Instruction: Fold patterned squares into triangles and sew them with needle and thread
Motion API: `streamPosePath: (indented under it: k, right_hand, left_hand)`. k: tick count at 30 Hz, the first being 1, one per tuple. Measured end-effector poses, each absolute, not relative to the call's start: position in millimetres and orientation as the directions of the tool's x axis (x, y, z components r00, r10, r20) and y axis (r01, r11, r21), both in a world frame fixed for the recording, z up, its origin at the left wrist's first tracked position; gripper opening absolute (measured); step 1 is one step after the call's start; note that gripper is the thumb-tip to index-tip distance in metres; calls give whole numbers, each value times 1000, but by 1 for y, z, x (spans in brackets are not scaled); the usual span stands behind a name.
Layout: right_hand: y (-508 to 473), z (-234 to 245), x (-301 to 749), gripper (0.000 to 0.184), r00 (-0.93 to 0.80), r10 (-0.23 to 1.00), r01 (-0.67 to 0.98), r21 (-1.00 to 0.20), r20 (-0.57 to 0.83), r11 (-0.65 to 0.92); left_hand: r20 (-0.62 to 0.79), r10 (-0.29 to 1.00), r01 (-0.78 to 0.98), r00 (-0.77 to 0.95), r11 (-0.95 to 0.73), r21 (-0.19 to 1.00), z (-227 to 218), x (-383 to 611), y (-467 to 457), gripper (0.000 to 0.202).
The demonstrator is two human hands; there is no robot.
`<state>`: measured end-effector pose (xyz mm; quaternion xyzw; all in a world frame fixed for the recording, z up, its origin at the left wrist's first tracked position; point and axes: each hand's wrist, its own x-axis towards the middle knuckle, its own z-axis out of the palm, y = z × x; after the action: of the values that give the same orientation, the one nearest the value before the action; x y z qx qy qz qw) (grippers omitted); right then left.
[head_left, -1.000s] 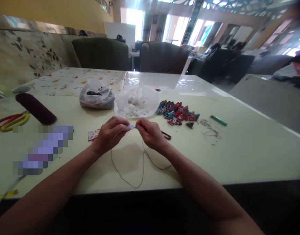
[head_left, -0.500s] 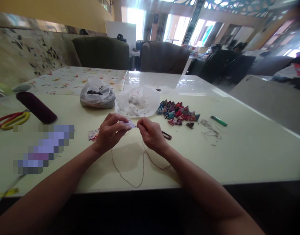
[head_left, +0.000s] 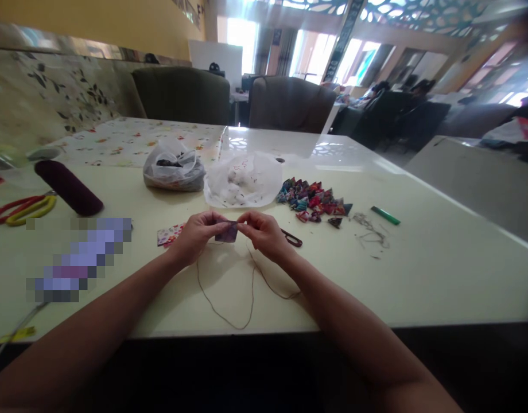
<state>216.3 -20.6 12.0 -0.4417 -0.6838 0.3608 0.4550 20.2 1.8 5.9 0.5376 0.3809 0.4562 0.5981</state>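
A small dark purple piece of fabric is stretched between my two hands above the table. My left hand is closed, pinching its upper left edge between thumb and fingers. At the upper right corner the fingertips of my right hand are pinched together; a needle there is too small to make out. A long brown thread runs below the hands and loops on the tabletop. Patterned fabric pieces lie partly behind my left hand. Dark thread snips rest beside my right hand.
Behind the hands stand a bag of dark material and a white bag with stuffing. Colourful fabric triangles, thread scraps and a green case lie right. Scissors and a maroon roll lie left.
The fabric has been turned: its pale side showed before, and now a dark purple face hangs down between the hands. Both hands have come closer together, their fingertips at its top edge.
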Motion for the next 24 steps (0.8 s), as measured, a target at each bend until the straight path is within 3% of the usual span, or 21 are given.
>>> streamPosePath:
  k: [7,11,16,24]
  right_hand:
    - [-19,8,216,17,-151,951,273,-913,269,302]
    - [-23,8,214,14,-67,925,329,-867,375,375]
    - [-30,13,210,13,-129,837,467,-712,532,525]
    - [-30,10,209,12,-73,850,528,-703,522,477]
  left_hand:
    - [-59,960,-223,275,123,967,4,21,4,24]
    - [-63,979,-224,195,107,969,4,22,3,25]
    - [-14,984,-150,177,41,988,3,23,0,26]
    - [0,975,-95,221,22,995,2,23,-3,27]
